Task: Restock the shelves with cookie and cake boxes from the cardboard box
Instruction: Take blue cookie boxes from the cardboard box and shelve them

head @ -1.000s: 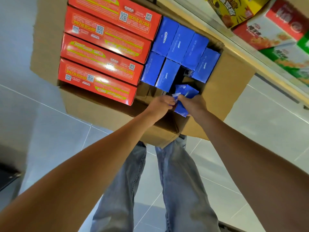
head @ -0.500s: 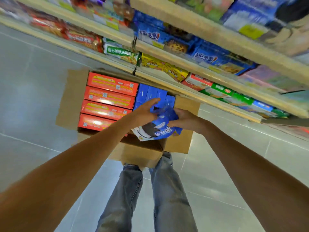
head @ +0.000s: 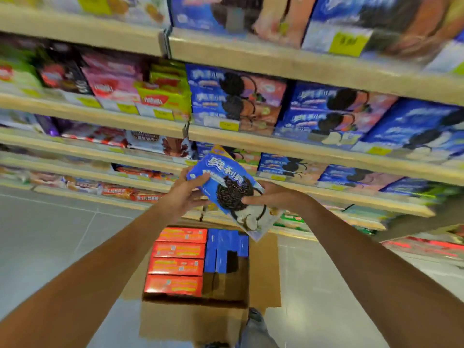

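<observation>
Step in hand: carry from carton to shelf. One blue cookie box is out of the cardboard box and up in front of the shelves, not yet placed.

Hands: both are on the cookie box. My left hand grips its upper left corner, fingers curled over the edge. My right hand holds the lower right side, fingertips lying on the printed cookie. Neither hand is spread open, and neither has anything else in it.

Position of the cookie box: tilted, printed face toward me, top end leaning up and to the left. It sits between my hands, in the air above the cardboard box, level with the lower shelves and apart from them.

The cardboard box stands on the floor below my forearms. It holds a stack of red boxes on the left and a few upright blue boxes on the right, with a dark gap beside them.

Next move, as I judge it: find the matching row. Similar blue packs sit just behind and to the right, under a shelf edge. The cookie box needs squaring up, face outward, then sliding in. The view is blurred, so I cannot tell where a free slot is.
</observation>
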Available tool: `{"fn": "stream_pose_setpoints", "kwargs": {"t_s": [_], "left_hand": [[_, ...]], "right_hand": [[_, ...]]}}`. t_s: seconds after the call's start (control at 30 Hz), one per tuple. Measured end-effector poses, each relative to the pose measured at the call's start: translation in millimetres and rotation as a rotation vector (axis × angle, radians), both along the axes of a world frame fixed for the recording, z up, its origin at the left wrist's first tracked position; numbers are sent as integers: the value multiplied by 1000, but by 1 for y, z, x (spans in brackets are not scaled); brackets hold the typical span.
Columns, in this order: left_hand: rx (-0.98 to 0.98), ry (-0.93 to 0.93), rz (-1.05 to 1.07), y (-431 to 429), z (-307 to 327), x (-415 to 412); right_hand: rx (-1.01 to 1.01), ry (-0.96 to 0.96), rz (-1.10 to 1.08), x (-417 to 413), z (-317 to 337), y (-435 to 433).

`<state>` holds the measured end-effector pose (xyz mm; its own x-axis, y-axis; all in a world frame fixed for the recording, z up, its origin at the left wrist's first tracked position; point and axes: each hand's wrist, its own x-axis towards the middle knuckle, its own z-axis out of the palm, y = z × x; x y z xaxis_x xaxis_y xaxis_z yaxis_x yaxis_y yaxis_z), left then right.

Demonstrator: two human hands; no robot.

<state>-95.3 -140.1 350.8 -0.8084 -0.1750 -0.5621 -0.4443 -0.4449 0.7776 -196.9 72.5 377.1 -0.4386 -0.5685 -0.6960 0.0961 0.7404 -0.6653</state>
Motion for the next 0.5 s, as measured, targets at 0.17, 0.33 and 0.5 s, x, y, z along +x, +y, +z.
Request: {"fn": "stream_pose_setpoints", "kwargs": {"t_s": [0.17,0.33,0.5], "left_hand": [[-274,118,-18,-13,113,-23],[-1260,572,-94,-22,220,-34],[-1813,647,-548,1,327,-46]], "right_hand": [[-47,217,-88,-17,112,-2],[-20,477,31,-24,212,-1],[0,709,136,-19,305,-10]]}}
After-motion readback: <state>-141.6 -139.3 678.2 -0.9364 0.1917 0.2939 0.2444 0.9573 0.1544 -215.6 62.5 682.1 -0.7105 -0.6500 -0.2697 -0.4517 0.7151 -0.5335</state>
